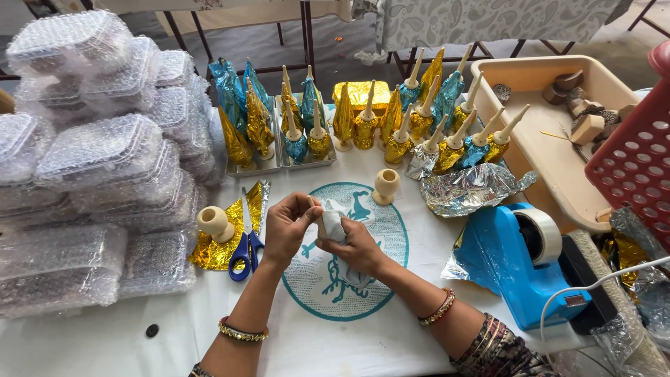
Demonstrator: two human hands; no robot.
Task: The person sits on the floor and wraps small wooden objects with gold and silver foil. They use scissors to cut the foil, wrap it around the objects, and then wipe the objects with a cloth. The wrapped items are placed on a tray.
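You hold a small piece wrapped in silver foil [333, 225] over the middle of the tabletop, above the round teal print [391, 244]. Your left hand [287, 225] pinches its top with fingertips; your right hand [356, 246] cups it from below, fingers closed round the foil. Just left lie blue scissors [246, 248] on a gold foil sheet [230, 241], with a bare wooden piece [213, 223] beside them. Another bare piece [385, 186] stands just beyond. Toward the far edge, rows of gold and blue wrapped cones [363, 119]. At the right edge sits a blue tape dispenser [520, 269]; at the left, stacked bubble-wrapped boxes [98, 160].
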